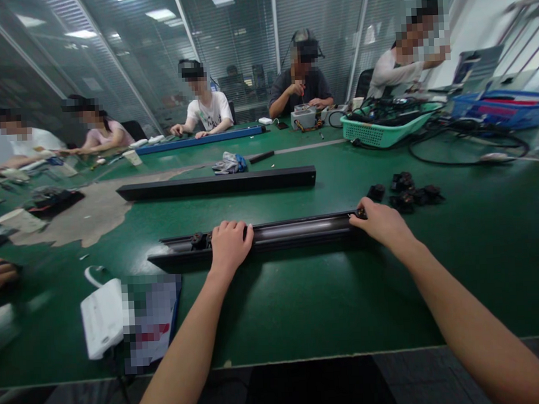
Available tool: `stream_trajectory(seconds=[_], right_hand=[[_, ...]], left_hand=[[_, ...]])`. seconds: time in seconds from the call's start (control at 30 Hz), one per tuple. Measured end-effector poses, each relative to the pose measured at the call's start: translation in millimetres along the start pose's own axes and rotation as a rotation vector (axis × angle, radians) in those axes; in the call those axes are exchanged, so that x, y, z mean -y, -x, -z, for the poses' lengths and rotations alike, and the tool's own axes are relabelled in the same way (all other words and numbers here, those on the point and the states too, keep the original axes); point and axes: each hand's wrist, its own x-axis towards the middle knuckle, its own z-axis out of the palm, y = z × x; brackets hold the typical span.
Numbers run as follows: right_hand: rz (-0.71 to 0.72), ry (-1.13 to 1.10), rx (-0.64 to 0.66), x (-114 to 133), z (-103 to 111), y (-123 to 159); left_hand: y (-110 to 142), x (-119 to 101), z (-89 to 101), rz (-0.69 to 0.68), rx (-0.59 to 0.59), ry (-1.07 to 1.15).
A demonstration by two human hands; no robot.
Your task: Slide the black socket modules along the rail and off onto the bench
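Rail (297, 229) lies along the counter (301, 308); our left hand (229, 244) curls over it, right hand (381, 221) pinches a small black part (361, 212) at its end. Risk, we judge: part slips from the pinch, or rail skids sideways.

We've got both forearms stretched toward 12 o'clock, left hand (229, 242) palm-down with fingers curled, right hand (382, 222) at 1 o'clock, fingertips pinched.

Glossy black metal rail (297, 229), matt green table (301, 308), worn patch
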Motion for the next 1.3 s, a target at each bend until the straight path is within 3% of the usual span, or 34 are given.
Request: stream_trajectory(seconds=[1.3], right_hand=[[-0.27,-0.072,0.126,-53,6,-17]], left_hand=[[-1,-2,-0.2,0.011,0.017,-0.027]])
